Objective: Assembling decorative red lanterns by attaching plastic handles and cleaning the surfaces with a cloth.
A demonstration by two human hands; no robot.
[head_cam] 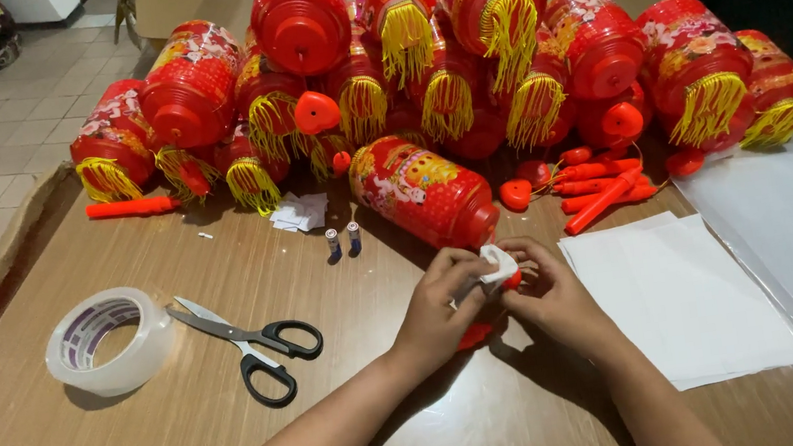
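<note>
The wooden counter carries a heap of red lanterns with yellow tassels along its far edge. One red lantern lies on its side just beyond the hands. White paper sheets lie at right; a tape roll and scissors at left. Left hand and right hand meet at centre, each grip clamped on a small white paper scrap wrapped over a red plastic piece.
</note>
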